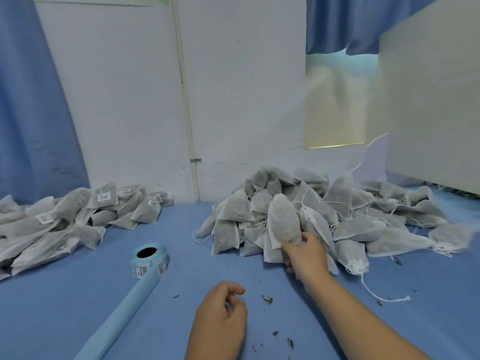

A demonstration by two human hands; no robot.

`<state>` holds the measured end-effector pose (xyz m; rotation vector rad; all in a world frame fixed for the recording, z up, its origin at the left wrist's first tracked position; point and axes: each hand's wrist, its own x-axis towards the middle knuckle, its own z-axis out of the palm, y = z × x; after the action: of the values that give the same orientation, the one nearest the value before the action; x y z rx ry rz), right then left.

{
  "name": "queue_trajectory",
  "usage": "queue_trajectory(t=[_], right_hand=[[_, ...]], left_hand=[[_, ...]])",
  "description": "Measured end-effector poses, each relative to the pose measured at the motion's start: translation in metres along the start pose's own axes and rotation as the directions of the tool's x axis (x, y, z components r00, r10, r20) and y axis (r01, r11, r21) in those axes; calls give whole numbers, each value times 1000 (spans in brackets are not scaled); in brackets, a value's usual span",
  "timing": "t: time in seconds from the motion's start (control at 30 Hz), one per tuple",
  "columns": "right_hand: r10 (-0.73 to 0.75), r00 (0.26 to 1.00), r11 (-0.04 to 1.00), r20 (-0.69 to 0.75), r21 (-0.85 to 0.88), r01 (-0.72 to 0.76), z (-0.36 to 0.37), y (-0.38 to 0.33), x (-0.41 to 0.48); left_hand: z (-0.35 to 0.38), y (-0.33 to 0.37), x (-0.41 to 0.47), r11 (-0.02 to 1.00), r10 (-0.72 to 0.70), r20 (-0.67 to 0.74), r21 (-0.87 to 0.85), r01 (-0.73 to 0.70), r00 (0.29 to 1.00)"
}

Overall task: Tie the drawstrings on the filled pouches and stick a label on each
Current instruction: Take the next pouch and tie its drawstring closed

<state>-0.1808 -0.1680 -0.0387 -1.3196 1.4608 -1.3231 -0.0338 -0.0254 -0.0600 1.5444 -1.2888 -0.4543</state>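
Note:
A big heap of filled grey-white pouches (350,209) with loose white drawstrings lies at the right on the blue surface. My right hand (306,253) reaches into its front and grips one pouch (283,222), which stands up with its bottom end raised. My left hand (223,313) hovers low in the middle, fingers loosely curled, holding nothing. A roll of barcode labels (149,259) stands to the left of centre, its blue backing strip (117,318) trailing toward me. A second pile of pouches with labels on them (65,219) lies at the left.
The blue cloth-covered surface (78,294) carries small dried herb crumbs (267,298) near my hands. A white wall with a pipe (187,113) stands behind. A blue curtain (31,100) hangs at the left, and a pale box or board (428,100) is at the right.

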Motion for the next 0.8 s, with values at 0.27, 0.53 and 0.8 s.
queue_trajectory(t=[0.27,0.53,0.8], right_hand=[[85,985,962,148,246,-120,-11,-10,-11],[132,963,921,234,330,-206,-3,-18,-12],[-430,798,865,423,-60,498,6,-11,-103]], left_hand=[[-6,0,-2,1000,6,-30,-24,-6,1000],[-9,-1,0,1000,-9,-16,-1,9,1000],[-23,10,11,832,-220,-13,-525,181,975]])
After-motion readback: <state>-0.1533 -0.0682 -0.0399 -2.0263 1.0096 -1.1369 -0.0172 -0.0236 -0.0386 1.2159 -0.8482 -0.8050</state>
